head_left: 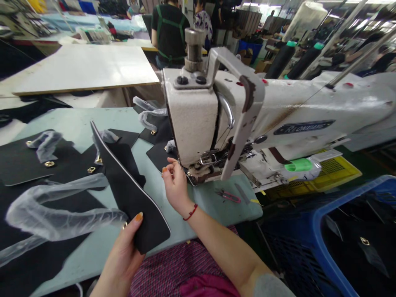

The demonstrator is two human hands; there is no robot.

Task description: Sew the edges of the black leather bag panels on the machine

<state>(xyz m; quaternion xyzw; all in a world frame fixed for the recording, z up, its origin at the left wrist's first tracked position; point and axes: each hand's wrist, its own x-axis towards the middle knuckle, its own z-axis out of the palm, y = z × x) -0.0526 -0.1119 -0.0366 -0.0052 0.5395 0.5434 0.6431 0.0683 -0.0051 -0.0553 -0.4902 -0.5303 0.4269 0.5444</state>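
My left hand [125, 243] grips the lower end of a black bag panel [128, 177], thumb on its face. The panel is tilted up on edge and shows a pale line along its rim. A plastic-wrapped strap [71, 218] with gold hardware lies to the left of this hand, close against the panel. My right hand [176, 183] is beside the needle area of the white sewing machine [193, 119], its fingers pinched together. What they hold, if anything, is too small to make out. A red bracelet [191, 212] circles that wrist.
More black panels [24, 161] with wrapped straps lie on the pale green table [77, 115]. Pink-handled thread snips [230, 196] rest right of my right hand. A blue basket [321, 214] holding black pieces stands at right, near a yellow crate [343, 169]. A person [170, 33] is beyond the machine.
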